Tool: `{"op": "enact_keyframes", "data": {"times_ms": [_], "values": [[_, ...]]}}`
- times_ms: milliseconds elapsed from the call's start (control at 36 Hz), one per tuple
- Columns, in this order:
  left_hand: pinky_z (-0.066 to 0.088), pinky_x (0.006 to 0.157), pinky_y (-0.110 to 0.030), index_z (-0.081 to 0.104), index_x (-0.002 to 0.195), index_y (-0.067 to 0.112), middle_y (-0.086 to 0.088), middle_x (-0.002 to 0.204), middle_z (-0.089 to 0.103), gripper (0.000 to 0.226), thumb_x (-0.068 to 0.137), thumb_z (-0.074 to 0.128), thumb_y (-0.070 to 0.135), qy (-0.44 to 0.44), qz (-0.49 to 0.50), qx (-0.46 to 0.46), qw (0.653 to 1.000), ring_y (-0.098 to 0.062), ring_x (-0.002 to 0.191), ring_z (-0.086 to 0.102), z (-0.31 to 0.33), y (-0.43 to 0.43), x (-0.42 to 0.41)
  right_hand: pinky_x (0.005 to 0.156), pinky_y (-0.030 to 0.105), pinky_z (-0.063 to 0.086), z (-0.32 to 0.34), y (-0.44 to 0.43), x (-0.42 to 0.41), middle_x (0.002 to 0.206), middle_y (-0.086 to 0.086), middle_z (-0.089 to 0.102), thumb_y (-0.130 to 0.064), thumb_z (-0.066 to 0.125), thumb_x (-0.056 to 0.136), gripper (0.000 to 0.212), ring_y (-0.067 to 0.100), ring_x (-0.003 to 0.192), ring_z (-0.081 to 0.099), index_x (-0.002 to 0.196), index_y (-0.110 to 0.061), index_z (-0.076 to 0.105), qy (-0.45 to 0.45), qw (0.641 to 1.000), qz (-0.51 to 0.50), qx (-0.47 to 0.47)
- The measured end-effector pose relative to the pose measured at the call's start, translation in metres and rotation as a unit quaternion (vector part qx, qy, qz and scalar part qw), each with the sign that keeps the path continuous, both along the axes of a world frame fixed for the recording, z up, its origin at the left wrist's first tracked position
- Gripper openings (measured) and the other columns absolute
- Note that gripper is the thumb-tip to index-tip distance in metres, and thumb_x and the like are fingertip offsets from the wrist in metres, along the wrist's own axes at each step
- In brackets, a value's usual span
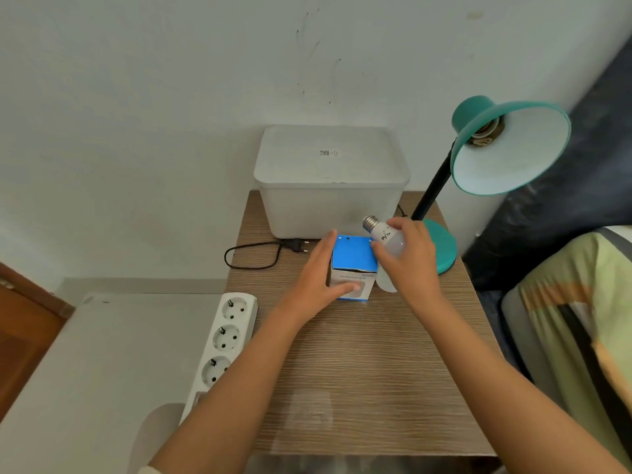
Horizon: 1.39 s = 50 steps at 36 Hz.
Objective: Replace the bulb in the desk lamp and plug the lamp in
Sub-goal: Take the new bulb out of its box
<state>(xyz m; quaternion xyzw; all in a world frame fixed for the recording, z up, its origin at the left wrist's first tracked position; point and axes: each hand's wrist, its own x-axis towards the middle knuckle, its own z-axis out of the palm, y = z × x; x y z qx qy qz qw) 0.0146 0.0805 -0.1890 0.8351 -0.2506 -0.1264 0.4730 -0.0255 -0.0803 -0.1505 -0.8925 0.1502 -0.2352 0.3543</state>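
Observation:
A teal desk lamp (pixel 506 148) stands at the table's right, its shade tilted toward me with the socket (pixel 487 131) bare inside. My right hand (pixel 412 258) grips a white bulb (pixel 384 236), its metal screw base pointing up and left. Just left of it stands a blue and white bulb box (pixel 354 265), and my left hand (pixel 319 271) clasps its left side and front. The lamp's black plug (pixel 295 245) and looped cord (pixel 249 256) lie loose on the table in front of the bin.
A lidded translucent plastic bin (pixel 330 179) fills the back of the wooden table (pixel 359 371). A white power strip (pixel 224 340) with three visible sockets lies along the table's left edge. A wall rises behind; dark fabric and a striped cushion (pixel 574 319) sit to the right.

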Motion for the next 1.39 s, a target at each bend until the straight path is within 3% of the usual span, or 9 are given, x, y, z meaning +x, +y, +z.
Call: {"op": "enact_keyframes", "data": {"times_ms": [83,333,583,861,1056,1250,1389], "values": [[0.009,0.105,-0.007,0.007,0.150,0.017,0.002,0.158,0.006,0.093,0.083,0.070,0.028,-0.048,-0.003,0.029,0.998,0.000,0.140,0.006,-0.001,-0.001,-0.002,0.087,0.024,0.037,-0.006,0.009,-0.006,0.116,0.009,0.052,-0.020,0.067,0.081,0.042,0.021,0.105,0.050,0.119,-0.011,0.054,-0.005,1.000,0.006,-0.020],[0.004,0.099,-0.003,0.000,0.149,0.012,0.000,0.159,-0.004,0.090,0.088,0.063,0.031,-0.062,-0.008,0.071,0.996,-0.009,0.145,0.001,-0.002,-0.003,-0.002,0.086,0.027,0.038,-0.007,0.015,-0.006,0.117,0.012,0.052,-0.019,0.066,0.082,0.041,0.026,0.106,0.050,0.121,-0.011,0.054,-0.016,0.998,0.005,-0.054],[0.017,0.093,-0.007,0.000,0.150,0.014,0.002,0.159,-0.005,0.089,0.088,0.061,0.034,-0.078,0.002,0.096,0.992,-0.010,0.144,0.009,0.002,-0.004,-0.004,0.084,0.031,0.041,-0.007,0.015,-0.006,0.116,0.013,0.051,-0.019,0.065,0.083,0.040,0.027,0.103,0.049,0.120,-0.012,0.054,-0.015,0.997,0.014,-0.069],[0.009,0.098,-0.006,0.003,0.149,0.012,-0.002,0.159,-0.001,0.090,0.086,0.064,0.032,-0.089,0.026,0.089,0.992,-0.014,0.146,0.006,0.004,-0.007,-0.006,0.080,0.025,0.036,-0.002,0.010,0.006,0.113,0.013,0.050,-0.019,0.068,0.079,0.042,0.026,0.099,0.050,0.118,-0.012,0.053,0.009,1.000,0.008,-0.013],[0.024,0.109,-0.022,0.008,0.149,0.014,0.000,0.159,0.004,0.092,0.082,0.068,0.033,-0.083,0.038,0.089,0.992,-0.015,0.145,0.012,0.007,-0.007,-0.005,0.082,0.025,0.040,-0.003,0.011,0.004,0.116,0.011,0.048,-0.020,0.068,0.080,0.045,0.022,0.101,0.050,0.121,-0.012,0.050,0.013,1.000,-0.004,0.015],[0.034,0.102,-0.024,0.004,0.150,0.020,0.000,0.158,0.009,0.090,0.085,0.065,0.035,-0.061,0.032,0.096,0.993,-0.015,0.140,0.022,0.011,-0.004,-0.006,0.075,0.024,0.034,0.004,0.008,0.003,0.114,0.011,0.050,-0.024,0.068,0.080,0.044,0.014,0.092,0.043,0.118,-0.012,0.050,0.029,0.998,0.005,0.057],[0.034,0.095,-0.020,0.007,0.150,0.014,-0.004,0.152,0.015,0.089,0.086,0.066,0.032,-0.067,0.039,0.100,0.992,-0.016,0.132,0.031,0.016,-0.008,-0.010,0.068,0.017,0.031,0.015,0.010,-0.002,0.114,0.011,0.052,-0.020,0.067,0.080,0.039,0.013,0.091,0.042,0.115,-0.010,0.053,0.038,0.997,0.018,0.062]]}}
